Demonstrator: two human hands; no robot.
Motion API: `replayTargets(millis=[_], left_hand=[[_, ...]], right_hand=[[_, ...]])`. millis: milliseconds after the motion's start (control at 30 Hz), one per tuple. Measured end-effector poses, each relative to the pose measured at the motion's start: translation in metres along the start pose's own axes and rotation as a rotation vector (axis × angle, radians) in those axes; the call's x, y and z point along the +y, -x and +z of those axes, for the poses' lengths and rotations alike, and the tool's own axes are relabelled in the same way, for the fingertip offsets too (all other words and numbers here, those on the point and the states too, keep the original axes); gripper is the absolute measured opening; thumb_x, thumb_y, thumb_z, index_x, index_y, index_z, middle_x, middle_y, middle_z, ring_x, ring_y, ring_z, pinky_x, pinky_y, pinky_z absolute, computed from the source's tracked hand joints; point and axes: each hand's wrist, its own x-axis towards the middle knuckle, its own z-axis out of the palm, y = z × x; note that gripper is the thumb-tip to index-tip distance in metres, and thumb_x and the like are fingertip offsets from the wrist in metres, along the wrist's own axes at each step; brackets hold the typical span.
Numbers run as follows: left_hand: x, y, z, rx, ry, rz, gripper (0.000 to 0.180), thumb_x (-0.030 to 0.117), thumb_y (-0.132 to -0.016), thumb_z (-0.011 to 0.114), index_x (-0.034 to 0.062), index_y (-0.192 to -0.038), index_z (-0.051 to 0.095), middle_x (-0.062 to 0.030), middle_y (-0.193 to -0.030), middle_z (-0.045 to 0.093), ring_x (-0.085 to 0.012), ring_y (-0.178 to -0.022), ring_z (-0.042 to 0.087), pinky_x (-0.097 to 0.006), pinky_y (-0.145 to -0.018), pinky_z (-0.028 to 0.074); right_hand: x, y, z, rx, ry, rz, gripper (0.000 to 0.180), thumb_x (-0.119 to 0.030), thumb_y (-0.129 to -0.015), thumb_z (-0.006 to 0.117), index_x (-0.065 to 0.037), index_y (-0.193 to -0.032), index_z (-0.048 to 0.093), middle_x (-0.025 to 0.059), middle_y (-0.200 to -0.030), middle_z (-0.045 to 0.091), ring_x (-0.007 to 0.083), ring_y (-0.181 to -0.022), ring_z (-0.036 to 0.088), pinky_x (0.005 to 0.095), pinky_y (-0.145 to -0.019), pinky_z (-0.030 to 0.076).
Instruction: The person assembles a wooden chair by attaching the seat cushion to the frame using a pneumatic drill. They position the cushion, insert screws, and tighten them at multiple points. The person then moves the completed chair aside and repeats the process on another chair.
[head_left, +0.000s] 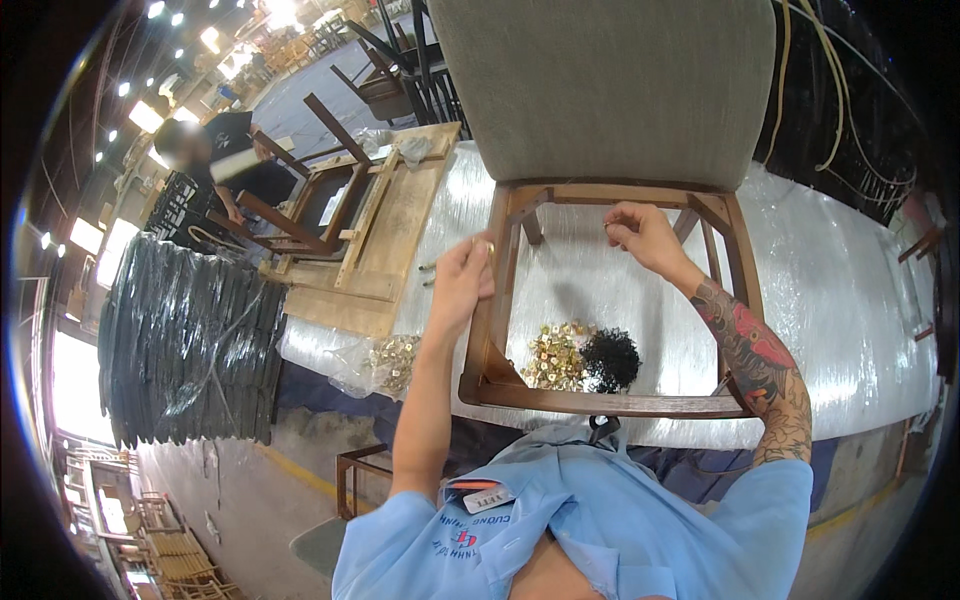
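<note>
A wooden chair frame (620, 404) with a grey upholstered back (610, 90) stands in front of me, its seat opening bare. My left hand (463, 283) is closed at the frame's left rail, with a small brass-coloured piece (490, 248) showing at the fingertips. Above the far part of the opening, my right hand (640, 235) has its fingers pinched together; what they hold, if anything, is too small to make out. Through the opening show a pile of brass-coloured metal fittings (556, 360) and, touching it, a heap of small black pieces (611, 361), perhaps screws.
Plastic wrap (830, 300) covers the work table. To the left lie a wooden board (400, 225) with another chair frame (320, 215), a bag of fittings (390, 362) and a wrapped dark stack (195, 345). A co-worker (240, 155) stands beyond. Hoses (830, 90) hang at right.
</note>
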Motion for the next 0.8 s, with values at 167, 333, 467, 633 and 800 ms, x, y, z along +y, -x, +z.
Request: replayTargets(millis=[167,333,467,633,800], left_hand=[[0.011,-0.091,-0.011,0.012,-0.783,0.188,0.027,0.025,-0.089,0.070,-0.0015,-0.084,0.071,0.0000,-0.064,0.059,-0.0061,-0.052,0.048,-0.024,-0.050,0.037],[0.005,-0.150,-0.020,0.050,-0.981,0.318,0.027,0.022,-0.076,0.081,-0.0033,-0.071,0.073,-0.0085,-0.060,0.065,-0.0114,-0.056,0.055,-0.030,-0.054,0.043],[0.017,-0.158,-0.019,0.038,-0.990,0.217,0.029,0.024,-0.071,0.085,-0.0019,-0.071,0.073,-0.0061,-0.061,0.064,-0.0108,-0.058,0.054,-0.029,-0.054,0.041],[0.010,-0.170,-0.038,-0.015,-0.899,0.126,0.032,0.028,-0.072,0.086,-0.0005,-0.073,0.073,-0.0017,-0.063,0.060,-0.0103,-0.061,0.051,-0.028,-0.055,0.038],[0.001,-0.171,-0.035,0.034,-0.794,0.140,0.035,0.029,-0.069,0.087,-0.0033,-0.074,0.073,-0.0076,-0.065,0.067,-0.0112,-0.060,0.056,-0.026,-0.056,0.043]], right_hand=[[0.000,-0.005,-0.004,0.067,0.312,-0.142,0.016,-0.008,-0.082,0.066,0.003,-0.094,0.066,0.0170,-0.081,0.069,0.0263,-0.074,0.068,0.0349,-0.070,0.052],[-0.007,-0.008,-0.003,0.093,0.322,-0.150,0.017,-0.013,-0.080,0.068,-0.001,-0.092,0.069,0.0171,-0.082,0.069,0.0342,-0.075,0.067,0.0408,-0.070,0.051],[-0.008,-0.009,-0.003,0.170,0.340,-0.189,0.015,-0.014,-0.081,0.068,-0.002,-0.091,0.070,0.0146,-0.084,0.070,0.0323,-0.076,0.067,0.0402,-0.070,0.051],[-0.006,-0.012,-0.003,0.298,0.288,-0.196,0.017,-0.014,-0.081,0.070,-0.002,-0.093,0.072,0.0127,-0.084,0.070,0.0267,-0.074,0.067,0.0366,-0.068,0.050],[0.014,-0.018,-0.015,0.415,0.264,-0.088,0.016,-0.015,-0.083,0.071,-0.002,-0.092,0.074,0.0119,-0.084,0.069,0.0237,-0.072,0.063,0.0347,-0.069,0.048]])
